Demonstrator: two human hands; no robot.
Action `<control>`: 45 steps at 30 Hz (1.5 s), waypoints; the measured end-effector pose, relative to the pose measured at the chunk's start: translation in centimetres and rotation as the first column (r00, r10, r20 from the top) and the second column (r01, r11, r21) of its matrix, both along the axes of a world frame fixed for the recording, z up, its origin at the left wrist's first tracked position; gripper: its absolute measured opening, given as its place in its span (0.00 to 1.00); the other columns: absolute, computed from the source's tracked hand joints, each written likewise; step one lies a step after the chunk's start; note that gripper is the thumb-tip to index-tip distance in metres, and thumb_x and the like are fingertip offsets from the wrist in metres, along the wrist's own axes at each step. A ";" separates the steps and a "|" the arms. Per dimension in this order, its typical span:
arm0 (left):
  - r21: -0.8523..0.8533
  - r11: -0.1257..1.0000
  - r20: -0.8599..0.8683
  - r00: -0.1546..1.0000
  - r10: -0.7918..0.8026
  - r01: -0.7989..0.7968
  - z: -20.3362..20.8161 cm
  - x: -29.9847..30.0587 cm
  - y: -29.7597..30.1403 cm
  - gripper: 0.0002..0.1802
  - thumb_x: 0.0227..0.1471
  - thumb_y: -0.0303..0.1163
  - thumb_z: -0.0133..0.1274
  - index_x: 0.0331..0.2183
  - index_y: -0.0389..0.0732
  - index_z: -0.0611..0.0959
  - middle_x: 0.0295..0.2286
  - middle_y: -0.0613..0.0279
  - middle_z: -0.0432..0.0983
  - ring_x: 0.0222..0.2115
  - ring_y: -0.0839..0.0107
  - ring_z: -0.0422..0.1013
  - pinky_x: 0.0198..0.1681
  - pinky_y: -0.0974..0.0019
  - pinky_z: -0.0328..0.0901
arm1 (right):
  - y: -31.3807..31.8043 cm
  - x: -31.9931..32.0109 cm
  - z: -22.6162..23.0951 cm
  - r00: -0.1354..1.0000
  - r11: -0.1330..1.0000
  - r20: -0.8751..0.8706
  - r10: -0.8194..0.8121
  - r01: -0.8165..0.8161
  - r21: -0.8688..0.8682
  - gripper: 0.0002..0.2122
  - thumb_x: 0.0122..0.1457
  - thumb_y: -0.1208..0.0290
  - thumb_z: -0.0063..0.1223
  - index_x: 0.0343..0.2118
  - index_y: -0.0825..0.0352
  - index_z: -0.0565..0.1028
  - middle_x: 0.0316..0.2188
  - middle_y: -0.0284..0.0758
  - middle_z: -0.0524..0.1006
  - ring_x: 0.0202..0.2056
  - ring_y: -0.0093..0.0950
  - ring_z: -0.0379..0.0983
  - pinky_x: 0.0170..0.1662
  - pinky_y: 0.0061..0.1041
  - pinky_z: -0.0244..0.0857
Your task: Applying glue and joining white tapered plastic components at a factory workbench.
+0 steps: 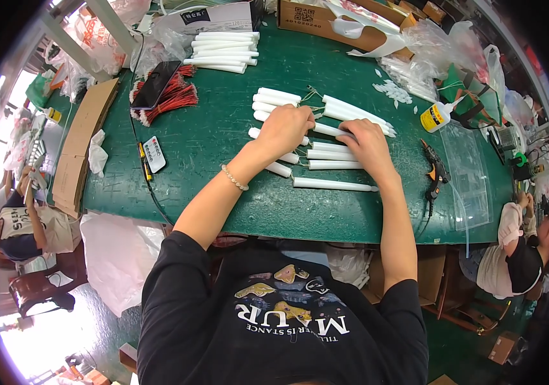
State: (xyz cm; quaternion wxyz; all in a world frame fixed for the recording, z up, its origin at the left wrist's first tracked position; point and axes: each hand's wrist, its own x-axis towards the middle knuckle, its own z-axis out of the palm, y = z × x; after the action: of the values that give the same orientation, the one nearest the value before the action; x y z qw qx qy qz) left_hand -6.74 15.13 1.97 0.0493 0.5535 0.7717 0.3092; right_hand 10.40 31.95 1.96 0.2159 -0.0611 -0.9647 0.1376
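Note:
Several white candle-shaped tubes [330,183] lie side by side on the green table [210,135]. My left hand [284,128] rests on the left part of the group, fingers curled over a tube near thin wires [310,97]. My right hand [368,145] lies flat on the right part, fingers pressing a tube that points up and left. More white tubes [355,113] fan out just beyond my hands. A beaded bracelet [234,178] circles my left wrist.
A second stack of white tubes [224,50], red wire bundles [172,97] under a dark phone [156,83], a small remote [154,154], a glue bottle [438,115], a black-and-orange glue gun [436,172], cardboard boxes [326,22] and plastic bags [441,45] surround the work. Other people sit at left and right.

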 end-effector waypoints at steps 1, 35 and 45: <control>0.000 1.000 -0.001 1.000 0.001 -0.001 -0.2 0.0 0.0 0.08 0.56 0.30 0.56 0.33 0.36 0.83 0.27 0.51 0.82 0.33 0.52 0.77 0.39 0.52 0.70 | -0.1 -0.1 -0.1 1.000 1.000 -0.001 0.001 -0.001 0.000 0.09 0.56 0.68 0.61 0.37 0.67 0.79 0.33 0.39 0.81 0.39 0.40 0.75 0.46 0.37 0.65; -0.039 0.988 0.491 0.859 0.147 -0.147 0.5 0.5 -0.8 0.13 0.55 0.34 0.56 0.31 0.34 0.87 0.21 0.61 0.80 0.24 0.72 0.77 0.28 0.67 0.68 | -0.9 -0.2 -0.5 0.995 0.999 -0.095 -0.006 0.010 0.041 0.09 0.55 0.68 0.62 0.38 0.64 0.79 0.33 0.33 0.81 0.40 0.35 0.74 0.44 0.35 0.62; -0.251 0.965 0.391 0.904 0.172 -0.075 2.5 0.1 -1.7 0.18 0.61 0.41 0.52 0.32 0.38 0.88 0.18 0.61 0.80 0.18 0.72 0.75 0.24 0.64 0.66 | -1.4 -0.4 0.1 1.000 0.999 -0.007 0.026 -0.026 -0.028 0.09 0.56 0.69 0.61 0.38 0.66 0.82 0.34 0.36 0.82 0.41 0.37 0.76 0.45 0.34 0.65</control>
State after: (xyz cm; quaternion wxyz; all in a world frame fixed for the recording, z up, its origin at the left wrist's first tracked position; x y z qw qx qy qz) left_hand -6.67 13.47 4.47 0.2535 0.4168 0.8084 0.3293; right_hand 10.05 30.58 2.08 0.2164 -0.0512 -0.9628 0.1538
